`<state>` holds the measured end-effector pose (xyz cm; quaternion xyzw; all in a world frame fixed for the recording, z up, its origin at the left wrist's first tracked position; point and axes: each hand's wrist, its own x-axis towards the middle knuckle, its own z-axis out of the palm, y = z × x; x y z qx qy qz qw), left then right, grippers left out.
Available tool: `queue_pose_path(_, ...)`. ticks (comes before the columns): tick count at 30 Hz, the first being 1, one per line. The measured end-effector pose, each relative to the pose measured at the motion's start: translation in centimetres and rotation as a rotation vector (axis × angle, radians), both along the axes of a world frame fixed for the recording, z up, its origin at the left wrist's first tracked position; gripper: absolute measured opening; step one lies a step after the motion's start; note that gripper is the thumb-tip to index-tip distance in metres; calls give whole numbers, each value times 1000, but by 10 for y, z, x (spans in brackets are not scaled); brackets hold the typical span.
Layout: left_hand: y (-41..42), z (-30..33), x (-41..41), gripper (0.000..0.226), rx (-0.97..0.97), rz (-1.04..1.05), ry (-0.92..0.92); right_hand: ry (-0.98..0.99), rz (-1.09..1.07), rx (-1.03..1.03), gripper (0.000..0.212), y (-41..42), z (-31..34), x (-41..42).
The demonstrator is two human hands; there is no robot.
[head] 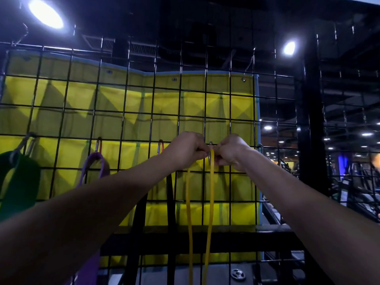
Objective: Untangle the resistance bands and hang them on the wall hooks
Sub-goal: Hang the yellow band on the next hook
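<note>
A thin yellow resistance band (210, 202) hangs as a long loop from a grey carabiner hook (210, 156) on the black wire grid wall (127, 112). My left hand (186, 150) and my right hand (231, 152) meet at that hook, and both pinch the top of the yellow band there. A black band (170, 202) hangs just left of it from a red carabiner (160, 146). Further left a purple band (93, 165) hangs on another carabiner, and a green band (19, 177) hangs at the far left.
A yellow fabric sheet (144, 103) covers the back of the grid. An unused grey hook (260, 148) sits right of my hands. A black post (311, 112) stands at the right, with gym machines beyond. A small weight plate (238, 274) lies low behind the grid.
</note>
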<state>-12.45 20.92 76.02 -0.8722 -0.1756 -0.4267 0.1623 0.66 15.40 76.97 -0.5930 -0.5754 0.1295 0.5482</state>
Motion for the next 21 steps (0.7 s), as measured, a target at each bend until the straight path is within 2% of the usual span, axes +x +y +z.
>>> queue_pose_path(4, -2, 0, 1, 14, -28, 8, 29, 109, 83, -5, 9, -9, -1, -4)
queue_pose_path(10, -6, 7, -1, 17, -34, 99, 149, 120, 83, -32, 10, -8, 1, -1)
queue_pose_path(12, -4, 7, -3, 16, -67, 69, 47, 133, 88, -32, 11, -6, 1, 0)
queue_pose_path(15, -1, 2, -5, 10, -143, -12, -226, 138, 89, -19, 16, -1, 1, 3)
queue_pose_path(18, -4, -6, 1, 10, -243, -103, -283, 121, 78, -18, 14, -1, 0, 3)
queue_pose_path(21, -7, -12, 10, 11, -241, -179, -335, 118, 86, -6, 12, -1, 0, 3)
